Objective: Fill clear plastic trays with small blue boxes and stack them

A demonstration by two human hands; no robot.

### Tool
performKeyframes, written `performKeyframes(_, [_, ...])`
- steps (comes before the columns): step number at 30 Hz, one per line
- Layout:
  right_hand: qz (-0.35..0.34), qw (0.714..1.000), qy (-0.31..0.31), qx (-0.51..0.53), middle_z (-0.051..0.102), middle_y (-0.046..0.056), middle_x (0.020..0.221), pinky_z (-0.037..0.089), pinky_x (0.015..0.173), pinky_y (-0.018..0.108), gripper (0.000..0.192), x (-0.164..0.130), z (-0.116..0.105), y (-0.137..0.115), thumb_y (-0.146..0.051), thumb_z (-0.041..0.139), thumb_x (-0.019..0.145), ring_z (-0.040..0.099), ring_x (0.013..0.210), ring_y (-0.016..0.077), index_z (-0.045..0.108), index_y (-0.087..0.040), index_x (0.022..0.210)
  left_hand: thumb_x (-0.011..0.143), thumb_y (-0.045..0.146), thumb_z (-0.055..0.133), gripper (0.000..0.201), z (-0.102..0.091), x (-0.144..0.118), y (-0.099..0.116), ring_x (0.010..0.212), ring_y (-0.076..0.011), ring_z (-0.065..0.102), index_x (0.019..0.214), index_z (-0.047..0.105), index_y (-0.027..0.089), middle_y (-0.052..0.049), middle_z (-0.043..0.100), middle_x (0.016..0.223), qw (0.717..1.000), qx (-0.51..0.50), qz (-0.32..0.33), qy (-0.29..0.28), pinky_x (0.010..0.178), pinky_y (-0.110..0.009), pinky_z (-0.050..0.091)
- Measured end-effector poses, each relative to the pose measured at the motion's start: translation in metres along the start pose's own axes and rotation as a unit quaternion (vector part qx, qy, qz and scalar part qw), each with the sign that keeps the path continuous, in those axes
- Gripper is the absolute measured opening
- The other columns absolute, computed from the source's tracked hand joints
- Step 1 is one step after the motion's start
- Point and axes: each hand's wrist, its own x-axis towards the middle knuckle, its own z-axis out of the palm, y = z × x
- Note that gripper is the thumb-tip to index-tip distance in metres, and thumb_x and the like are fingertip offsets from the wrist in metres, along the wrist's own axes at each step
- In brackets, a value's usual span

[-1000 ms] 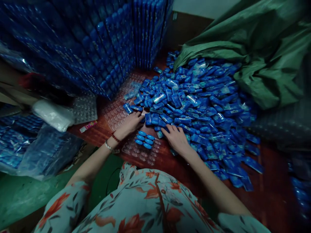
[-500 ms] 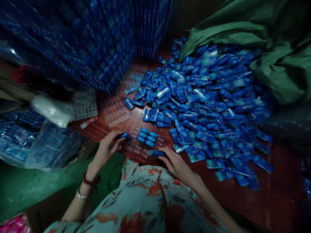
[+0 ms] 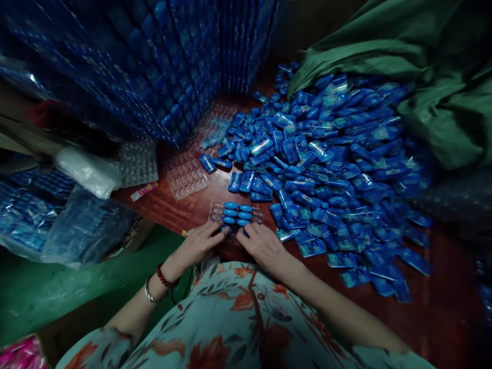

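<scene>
Both hands (image 3: 230, 245) now together at clear tray (image 3: 235, 215) near edge; each grip on a blue piece.

Blue packet heap (image 3: 330, 169) crowding tray's (image 3: 215, 211) right

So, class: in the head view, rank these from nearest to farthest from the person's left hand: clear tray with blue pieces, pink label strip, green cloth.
From the left hand:
1. Clear tray with blue pieces, at its fingertips.
2. Pink label strip, up-left on the table.
3. Green cloth, far upper right.
</scene>
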Motion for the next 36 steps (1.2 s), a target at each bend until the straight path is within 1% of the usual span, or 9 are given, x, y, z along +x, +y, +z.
performKeyframes(7, [-0.024, 0.999, -0.033, 0.004, 0.057, 0.006, 0.078, 0.039, 0.061, 0.032, 0.011, 0.012, -0.004, 0.001, -0.012, 0.047, 0.088, 0.053, 0.072, 0.0191, 0.057, -0.015, 0.093, 0.094, 0.014, 0.031, 0.036, 0.005, 0.009, 0.004, 0.09, -0.0171, 0.059, 0.127, 0.046, 0.017, -0.011, 0.06, 0.101, 0.999, -0.002, 0.034, -0.009, 0.073, -0.027, 0.053])
performKeyframes(15, [0.01, 0.996, 0.083, 0.034, 0.057, 0.006, 0.076, 0.038, 0.064, 0.031, 0.021, 0.001, 0.013, 0.008, -0.01, 0.04, 0.091, 0.051, 0.071, 0.0178, 0.059, -0.012, 0.098, 0.093, 0.017, 0.038, 0.032, 0.018, 0.008, 0.008, 0.091, -0.0213, 0.053, 0.12, 0.055, 0.018, -0.014, 0.059, 0.107, 0.998, 0.052, -0.021, 0.038, 0.073, -0.034, 0.047])
performKeyframes(18, [0.0, 0.996, 0.077, 0.035, 0.056, 0.007, 0.075, 0.038, 0.062, 0.031, 0.02, 0.005, 0.015, -0.002, -0.008, 0.041, 0.09, 0.051, 0.072, 0.0183, 0.061, -0.013, 0.091, 0.09, 0.016, 0.042, 0.034, 0.021, 0.003, 0.008, 0.098, -0.0239, 0.05, 0.119, 0.059, 0.024, -0.015, 0.055, 0.115, 0.994, 0.063, -0.061, 0.072, 0.077, -0.039, 0.044])
performKeyframes(22, [0.018, 0.998, 0.056, 0.031, 0.057, 0.007, 0.077, 0.038, 0.063, 0.031, 0.015, 0.007, 0.011, -0.011, -0.011, 0.046, 0.089, 0.052, 0.074, 0.0183, 0.061, -0.013, 0.093, 0.087, 0.02, 0.051, 0.024, 0.018, 0.008, -0.002, 0.097, -0.0223, 0.051, 0.105, 0.066, 0.026, -0.011, 0.055, 0.108, 0.991, -0.018, -0.086, 0.104, 0.079, -0.038, 0.045])
performKeyframes(26, [0.023, 0.993, 0.113, 0.01, 0.058, 0.005, 0.073, 0.035, 0.061, 0.03, 0.022, 0.001, 0.004, 0.005, -0.024, 0.044, 0.094, 0.051, 0.068, 0.0165, 0.061, -0.014, 0.103, 0.093, 0.022, 0.043, 0.023, 0.004, 0.038, -0.03, 0.087, -0.0157, 0.056, 0.107, 0.06, 0.019, -0.007, 0.058, 0.094, 0.969, -0.127, -0.132, 0.166, 0.077, -0.03, 0.049])
performKeyframes(28, [0.049, 0.989, 0.136, -0.006, 0.06, 0.006, 0.078, 0.035, 0.062, 0.03, 0.024, 0.007, 0.0, 0.023, -0.019, 0.042, 0.094, 0.051, 0.071, 0.0168, 0.061, -0.015, 0.108, 0.093, 0.021, 0.042, 0.026, -0.001, 0.062, -0.049, 0.092, -0.0159, 0.056, 0.116, 0.054, 0.018, -0.008, 0.058, 0.101, 0.976, -0.119, -0.121, 0.14, 0.081, -0.031, 0.049])
performKeyframes(31, [0.082, 0.99, 0.104, -0.04, 0.061, 0.012, 0.105, 0.036, 0.067, 0.032, 0.036, 0.034, 0.0, 0.054, -0.006, 0.041, 0.087, 0.052, 0.087, 0.0219, 0.055, -0.017, 0.118, 0.088, 0.021, 0.051, 0.036, -0.001, 0.099, -0.072, 0.11, -0.0225, 0.05, 0.123, 0.049, 0.017, -0.013, 0.05, 0.124, 0.999, -0.03, -0.038, -0.005, 0.092, -0.039, 0.045])
performKeyframes(33, [0.074, 0.994, 0.061, -0.056, 0.057, 0.014, 0.117, 0.037, 0.071, 0.035, 0.047, 0.058, 0.004, 0.072, 0.0, 0.04, 0.082, 0.051, 0.095, 0.0247, 0.05, -0.017, 0.124, 0.084, 0.021, 0.056, 0.04, 0.004, 0.12, -0.079, 0.112, -0.0262, 0.05, 0.123, 0.049, 0.014, -0.017, 0.045, 0.131, 0.996, 0.045, -0.018, -0.08, 0.093, -0.043, 0.044])
performKeyframes(36, [0.043, 0.998, 0.015, -0.053, 0.06, 0.015, 0.108, 0.038, 0.075, 0.037, 0.042, 0.087, 0.015, 0.09, 0.001, 0.04, 0.081, 0.052, 0.094, 0.0254, 0.053, -0.012, 0.119, 0.086, 0.016, 0.051, 0.034, 0.012, 0.135, -0.083, 0.106, -0.026, 0.054, 0.119, 0.052, 0.008, -0.02, 0.049, 0.126, 0.987, 0.109, -0.018, -0.12, 0.09, -0.042, 0.046])
